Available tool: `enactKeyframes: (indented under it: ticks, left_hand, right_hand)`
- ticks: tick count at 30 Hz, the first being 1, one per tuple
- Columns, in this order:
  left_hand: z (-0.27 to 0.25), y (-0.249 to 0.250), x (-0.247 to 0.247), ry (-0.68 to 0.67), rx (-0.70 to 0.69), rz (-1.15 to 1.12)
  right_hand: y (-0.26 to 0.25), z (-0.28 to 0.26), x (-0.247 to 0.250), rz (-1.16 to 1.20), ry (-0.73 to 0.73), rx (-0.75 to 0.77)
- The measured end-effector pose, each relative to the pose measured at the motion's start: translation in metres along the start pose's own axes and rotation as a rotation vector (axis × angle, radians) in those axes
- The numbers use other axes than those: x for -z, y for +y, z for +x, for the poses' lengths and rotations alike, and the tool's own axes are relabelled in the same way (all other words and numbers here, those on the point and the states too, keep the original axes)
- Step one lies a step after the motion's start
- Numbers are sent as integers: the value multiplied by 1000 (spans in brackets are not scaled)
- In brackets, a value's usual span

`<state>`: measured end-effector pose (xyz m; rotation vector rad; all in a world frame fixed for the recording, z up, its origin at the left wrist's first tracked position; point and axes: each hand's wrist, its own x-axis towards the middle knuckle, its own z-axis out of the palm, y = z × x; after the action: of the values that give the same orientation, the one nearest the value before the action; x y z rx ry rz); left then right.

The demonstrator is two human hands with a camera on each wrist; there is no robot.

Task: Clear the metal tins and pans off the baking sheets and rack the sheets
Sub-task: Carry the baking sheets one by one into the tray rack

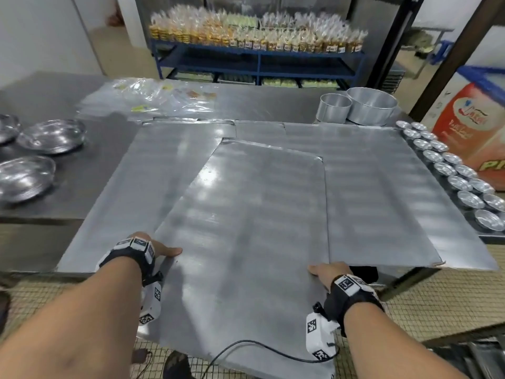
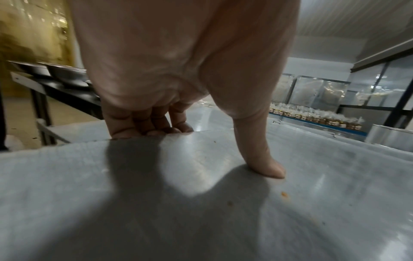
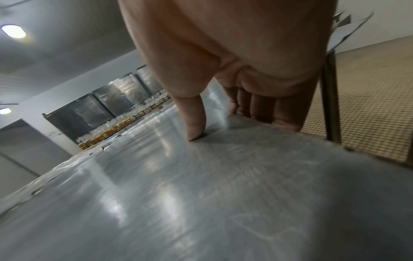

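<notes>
Sheets cleared, racking under way.
Both hands, left [image 1: 147,248] and right [image 1: 329,274], grip the bare grey metal baking sheet [image 1: 246,214] by its side edges; two more sheets [image 1: 369,170] beyond the grip await racking.

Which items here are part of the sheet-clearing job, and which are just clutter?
Job:
- top baking sheet, held by left hand and right hand
- sheets underneath
- small tins along the right edge
- two round pans

Lying about:
- shiny bowls on the left table
- plastic bags
- shelf of packed goods
- printed box
</notes>
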<state>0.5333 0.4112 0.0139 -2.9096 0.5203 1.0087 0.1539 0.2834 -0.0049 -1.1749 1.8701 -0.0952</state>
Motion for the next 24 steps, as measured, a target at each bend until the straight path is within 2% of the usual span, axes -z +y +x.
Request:
enactKeyframes:
  ticks: [13,18,24]
  left_hand:
    - [19,-86,28,9,55,-205]
    - [43,-118,41,9,66,-314]
    - [78,-142,61,36,68,-391]
  right_hand:
    - [-60,-26,-56,-100,9,127]
    - [-88,-36,-92,-91,-42,159]
    - [-125,-47,-126,-85,-10,211]
